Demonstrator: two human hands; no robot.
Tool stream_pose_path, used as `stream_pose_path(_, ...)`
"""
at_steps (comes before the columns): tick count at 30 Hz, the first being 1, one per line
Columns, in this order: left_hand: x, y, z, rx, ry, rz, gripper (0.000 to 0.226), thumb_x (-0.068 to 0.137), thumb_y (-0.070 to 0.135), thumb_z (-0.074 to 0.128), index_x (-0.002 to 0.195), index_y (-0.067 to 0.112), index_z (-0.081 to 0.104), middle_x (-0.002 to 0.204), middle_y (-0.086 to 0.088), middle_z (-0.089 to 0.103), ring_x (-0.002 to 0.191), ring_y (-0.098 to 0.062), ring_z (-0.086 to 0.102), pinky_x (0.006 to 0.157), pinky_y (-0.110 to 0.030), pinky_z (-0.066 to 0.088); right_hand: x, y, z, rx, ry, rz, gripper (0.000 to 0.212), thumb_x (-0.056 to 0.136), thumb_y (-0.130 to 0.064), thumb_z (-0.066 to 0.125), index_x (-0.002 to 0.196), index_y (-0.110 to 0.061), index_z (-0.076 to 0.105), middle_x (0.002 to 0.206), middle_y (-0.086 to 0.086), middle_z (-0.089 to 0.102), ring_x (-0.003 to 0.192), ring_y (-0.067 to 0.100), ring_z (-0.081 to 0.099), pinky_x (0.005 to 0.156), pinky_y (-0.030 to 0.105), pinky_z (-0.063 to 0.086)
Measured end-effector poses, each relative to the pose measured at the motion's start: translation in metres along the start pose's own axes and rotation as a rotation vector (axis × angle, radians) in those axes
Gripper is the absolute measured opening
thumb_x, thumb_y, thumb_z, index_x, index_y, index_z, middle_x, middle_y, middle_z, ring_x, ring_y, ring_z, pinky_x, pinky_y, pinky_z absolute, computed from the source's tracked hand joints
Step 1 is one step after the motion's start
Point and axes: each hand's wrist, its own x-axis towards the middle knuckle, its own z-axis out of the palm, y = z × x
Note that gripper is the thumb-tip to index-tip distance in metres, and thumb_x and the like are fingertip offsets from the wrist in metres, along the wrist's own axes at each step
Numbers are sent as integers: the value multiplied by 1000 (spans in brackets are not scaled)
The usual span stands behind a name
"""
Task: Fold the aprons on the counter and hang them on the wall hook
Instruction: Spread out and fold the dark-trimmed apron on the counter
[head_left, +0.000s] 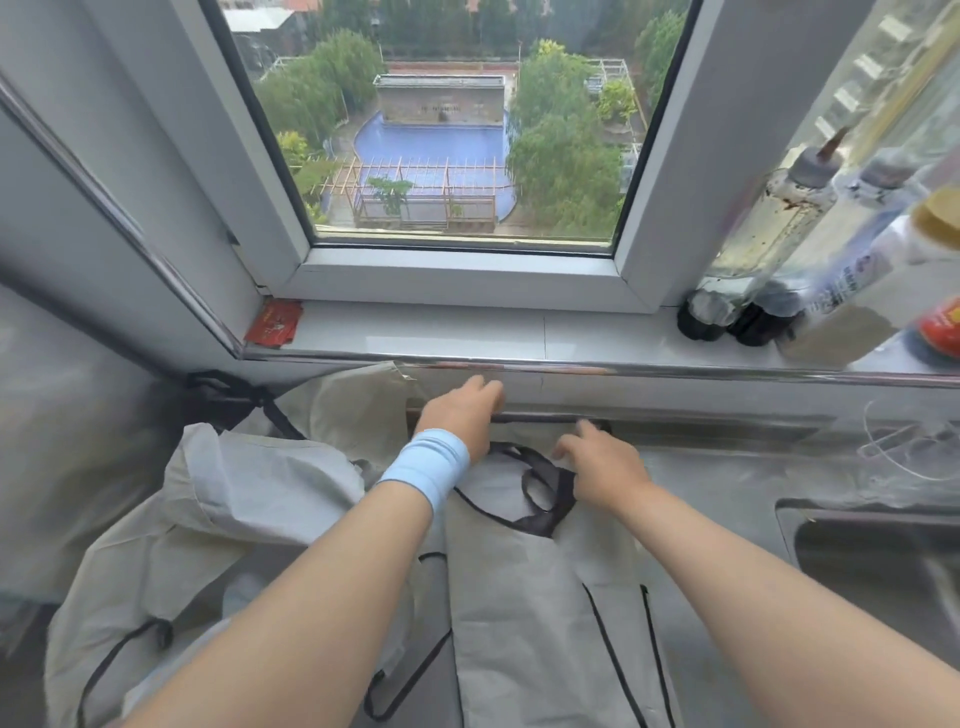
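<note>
A pale apron (530, 613) with black trim lies lengthwise on the steel counter (727, 483), its black neck strap (545, 493) looped near the top. My left hand (462, 415), with a light blue wristband, reaches over the apron's top edge by the back ledge, fingers curled downward. Just right of the strap, my right hand (597, 462) rests on the apron's top, fingers bent onto the fabric. Whether either hand pinches cloth is hidden. A second pale apron (218, 499) lies crumpled to the left, its black ties (244, 400) bunched at the back. No wall hook is in view.
A sink (878, 561) opens at the right edge of the counter. Several bottles (779, 234) stand on the right of the windowsill, and a red packet (274, 323) lies at its left corner. A wire rack (914, 441) sits behind the sink.
</note>
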Motion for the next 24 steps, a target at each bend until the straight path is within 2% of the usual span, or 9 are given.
stream_pose_path(4, 6, 23, 25, -1, -236, 115, 58, 86, 4, 53, 136, 32, 44, 138, 7, 44, 113, -26, 59, 94, -38, 49, 2, -7, 16, 361, -40, 81, 37, 83, -40, 56, 114, -22, 65, 117, 0, 65, 110, 24, 60, 82, 31, 46)
stream_pose_path(8, 9, 32, 41, -54, -306, 117, 68, 84, 21, 62, 145, 34, 34, 144, 8, 45, 122, -23, 54, 100, -36, 46, 4, -19, 18, 427, -42, 29, 8, 86, -20, 62, 82, -14, 64, 92, 6, 68, 96, 28, 62, 67, 28, 38)
stream_pose_path(10, 11, 32, 39, -116, -319, 48, 64, 82, 30, 65, 140, 37, 38, 132, 4, 57, 114, -24, 58, 94, -35, 49, 10, -18, 7, 573, 100, 35, 8, 85, -17, 60, 82, -16, 68, 88, 1, 69, 92, 23, 63, 70, 26, 40)
stream_pose_path(13, 20, 28, 26, -219, -280, -59, 31, 89, 28, 56, 120, 30, 59, 115, 0, 67, 101, -25, 62, 89, -34, 50, 17, -15, -29, 835, 308, 20, 16, 85, -13, 60, 86, -22, 72, 86, -9, 72, 84, 12, 66, 75, 26, 51)
stream_pose_path(16, 30, 26, -1, -469, -94, -141, 26, 88, 14, 48, 94, 25, 70, 96, -2, 70, 87, -24, 60, 76, -25, 45, 18, -8, -60, 978, 277, -19, 25, 87, -8, 50, 93, -21, 71, 93, -2, 70, 73, 12, 66, 67, 31, 56)
stream_pose_path(19, 35, 27, -36, -924, 151, -250, 29, 80, 9, 44, 72, 22, 68, 63, 2, 63, 61, -22, 55, 57, -23, 44, 12, 4, -65, 578, 203, -111, 44, 81, 3, 44, 105, -22, 71, 107, -5, 69, 96, 11, 64, 86, 30, 53)
stream_pose_path(21, 33, 28, -57, -1112, 236, -280, 34, 81, 0, 40, 70, 17, 67, 62, 1, 62, 55, -18, 55, 48, -21, 43, 8, 14, -55, 223, 134, -178, 52, 79, 5, 49, 117, -26, 67, 120, -8, 65, 109, 15, 61, 91, 33, 52)
stream_pose_path(23, 31, 28, -73, -1068, 148, -242, 37, 80, -6, 38, 74, 14, 69, 64, -1, 61, 49, -16, 47, 44, -18, 37, 9, 23, -39, -9, 63, -221, 58, 79, 4, 54, 126, -29, 61, 126, -7, 59, 111, 22, 61, 86, 37, 52)
stream_pose_path(24, 29, 28, -78, -932, 2, -212, 36, 80, -6, 41, 78, 15, 71, 65, -2, 60, 48, -17, 43, 44, -17, 34, 10, 25, -31, -94, 46, -229, 57, 80, 3, 54, 127, -29, 60, 126, -6, 59, 108, 25, 62, 82, 38, 52)
